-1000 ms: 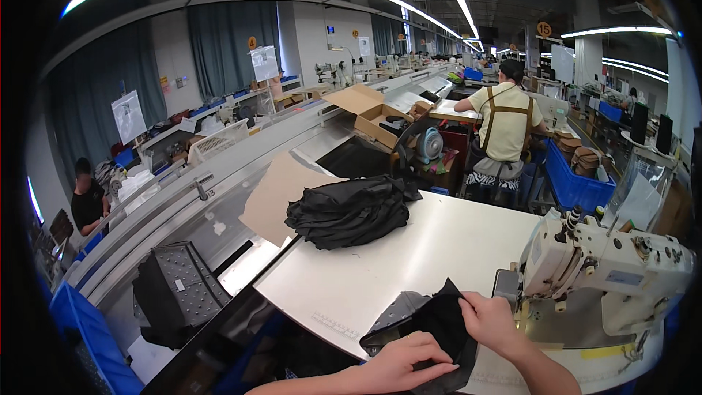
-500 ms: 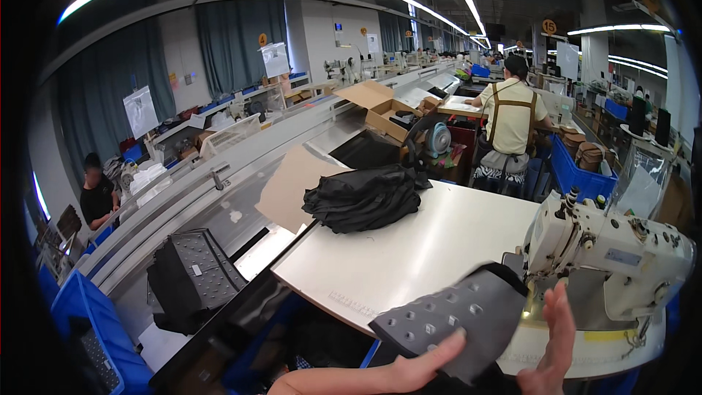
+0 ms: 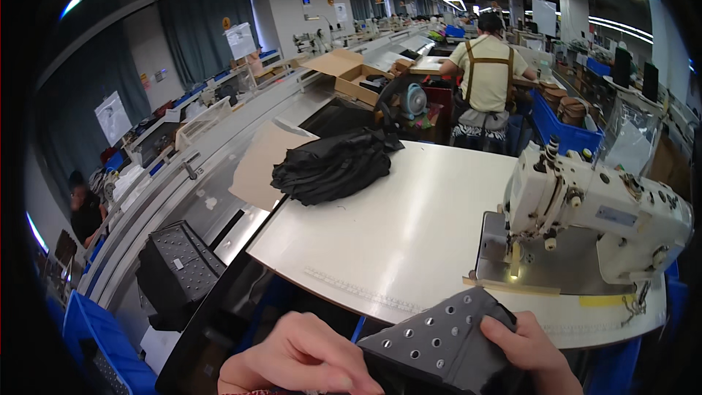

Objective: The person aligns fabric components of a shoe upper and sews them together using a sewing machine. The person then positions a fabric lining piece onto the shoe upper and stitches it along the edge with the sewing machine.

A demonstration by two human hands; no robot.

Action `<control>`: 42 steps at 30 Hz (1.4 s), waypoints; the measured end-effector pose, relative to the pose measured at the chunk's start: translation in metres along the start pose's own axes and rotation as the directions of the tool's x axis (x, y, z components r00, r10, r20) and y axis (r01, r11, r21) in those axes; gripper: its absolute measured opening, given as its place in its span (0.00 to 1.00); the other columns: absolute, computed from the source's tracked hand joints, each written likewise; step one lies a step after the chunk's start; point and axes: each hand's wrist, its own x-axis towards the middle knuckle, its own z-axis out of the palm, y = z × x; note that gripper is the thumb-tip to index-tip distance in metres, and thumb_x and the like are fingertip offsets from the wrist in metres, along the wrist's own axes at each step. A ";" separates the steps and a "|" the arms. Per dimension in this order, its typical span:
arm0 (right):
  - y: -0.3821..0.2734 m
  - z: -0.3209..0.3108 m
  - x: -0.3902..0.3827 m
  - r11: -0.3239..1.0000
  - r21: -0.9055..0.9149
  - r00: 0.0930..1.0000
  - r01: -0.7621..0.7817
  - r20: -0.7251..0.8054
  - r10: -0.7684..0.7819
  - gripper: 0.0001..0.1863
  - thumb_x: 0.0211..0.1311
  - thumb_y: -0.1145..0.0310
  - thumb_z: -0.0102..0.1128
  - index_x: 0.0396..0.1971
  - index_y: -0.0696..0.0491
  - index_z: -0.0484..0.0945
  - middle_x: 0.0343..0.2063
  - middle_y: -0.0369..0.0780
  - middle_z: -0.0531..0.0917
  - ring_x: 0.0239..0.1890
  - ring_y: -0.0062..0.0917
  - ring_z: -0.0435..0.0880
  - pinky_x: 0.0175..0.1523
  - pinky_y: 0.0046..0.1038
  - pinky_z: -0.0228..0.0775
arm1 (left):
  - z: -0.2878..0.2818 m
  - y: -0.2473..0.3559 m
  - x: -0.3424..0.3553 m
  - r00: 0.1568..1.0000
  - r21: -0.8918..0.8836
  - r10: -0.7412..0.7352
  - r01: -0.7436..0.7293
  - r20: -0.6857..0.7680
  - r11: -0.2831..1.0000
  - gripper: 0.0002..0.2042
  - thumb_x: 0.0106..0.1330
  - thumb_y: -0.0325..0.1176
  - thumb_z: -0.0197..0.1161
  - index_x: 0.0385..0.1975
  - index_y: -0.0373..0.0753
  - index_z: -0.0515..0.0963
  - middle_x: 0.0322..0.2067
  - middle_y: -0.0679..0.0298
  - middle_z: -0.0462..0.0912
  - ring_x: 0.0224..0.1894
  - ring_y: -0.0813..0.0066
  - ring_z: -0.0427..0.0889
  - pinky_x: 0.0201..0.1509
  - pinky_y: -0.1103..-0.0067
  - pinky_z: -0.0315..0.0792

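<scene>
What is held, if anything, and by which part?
The right hand holds the studded grey piece by its right edge; whether the left hand holds it is unclear.

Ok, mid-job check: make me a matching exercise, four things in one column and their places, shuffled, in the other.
Things
1. Studded grey panel
2. Pile of black fabric
3. White sewing machine
4. Small blue fan

Places
A. At the right end of the white tabletop
B. Just right of the open cardboard box, beyond the tabletop
C. Gripped by the right hand
D. Toward the far left of the tabletop

Pairs: 1-C, 2-D, 3-A, 4-B
</scene>
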 end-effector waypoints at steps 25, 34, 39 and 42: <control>0.071 -0.005 -0.027 0.836 -0.491 0.968 0.244 0.071 -0.241 0.15 0.73 0.64 0.57 0.56 0.46 0.80 0.21 0.39 0.79 0.19 0.30 0.78 0.28 0.25 0.70 | -0.004 -0.122 0.035 0.705 0.035 -0.511 0.602 -0.493 0.798 0.12 0.66 0.31 0.70 0.46 0.34 0.85 0.38 0.61 0.88 0.41 0.81 0.84 0.48 0.83 0.76; 0.081 -0.004 -0.042 0.850 -0.491 0.980 0.193 0.060 -0.188 0.15 0.69 0.69 0.61 0.53 0.49 0.82 0.25 0.40 0.83 0.22 0.29 0.82 0.29 0.23 0.73 | 0.024 -0.164 0.035 0.825 0.266 -0.331 0.483 -0.459 0.834 0.15 0.61 0.30 0.73 0.47 0.36 0.85 0.35 0.60 0.88 0.33 0.75 0.81 0.37 0.80 0.73; 0.099 0.011 -0.047 0.855 -0.473 0.928 0.215 -0.173 -0.329 0.16 0.63 0.68 0.67 0.51 0.48 0.82 0.35 0.38 0.88 0.24 0.26 0.84 0.29 0.21 0.76 | 0.031 -0.164 0.044 0.799 0.293 -0.254 0.466 -0.544 0.835 0.11 0.59 0.26 0.73 0.41 0.35 0.87 0.26 0.61 0.86 0.26 0.75 0.80 0.31 0.80 0.72; 0.092 0.010 -0.044 0.631 -0.694 0.866 0.347 -0.021 -0.499 0.17 0.57 0.68 0.72 0.47 0.48 0.81 0.45 0.38 0.87 0.25 0.24 0.85 0.29 0.20 0.77 | 0.032 -0.168 0.040 0.795 0.297 -0.219 0.444 -0.566 0.845 0.10 0.58 0.25 0.73 0.40 0.35 0.87 0.25 0.61 0.87 0.25 0.75 0.80 0.31 0.79 0.72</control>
